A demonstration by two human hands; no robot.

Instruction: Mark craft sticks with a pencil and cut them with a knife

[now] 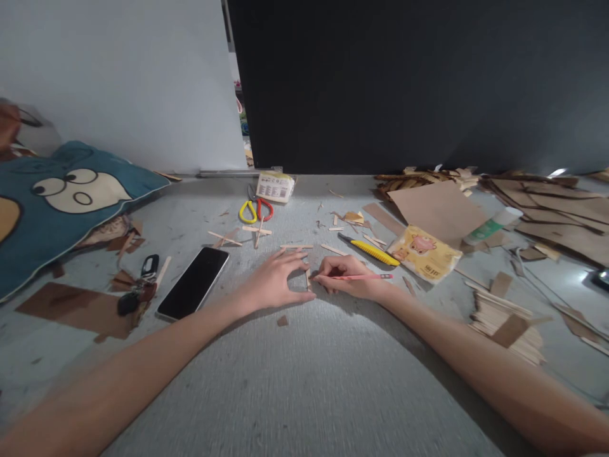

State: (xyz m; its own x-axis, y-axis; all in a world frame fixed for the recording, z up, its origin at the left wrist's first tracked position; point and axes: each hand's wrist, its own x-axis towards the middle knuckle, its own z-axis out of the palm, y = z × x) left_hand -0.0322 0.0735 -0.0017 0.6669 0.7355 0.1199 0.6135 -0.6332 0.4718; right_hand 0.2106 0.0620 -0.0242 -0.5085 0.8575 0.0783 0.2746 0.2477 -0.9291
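The right hand has its thumb and fingers clamped on a pink pencil, its point end at a short wooden strip. That strip lies between the hands, seemingly pinched at its ends by the left hand's thumb and fingers; any mark is too small to make out.

The work looks partway through: two sticks lie crossed, though whether they are joined I cannot tell. Loose sticks lie just beyond the hands, and a stack of sticks at the right appears unworked.

Scraps litter the grey tabletop, along with a yellow cutter, scissors, a phone and cardboard. A blue cushion sits at the left; behind stand a pale panel and a dark panel, a narrow gap between them.
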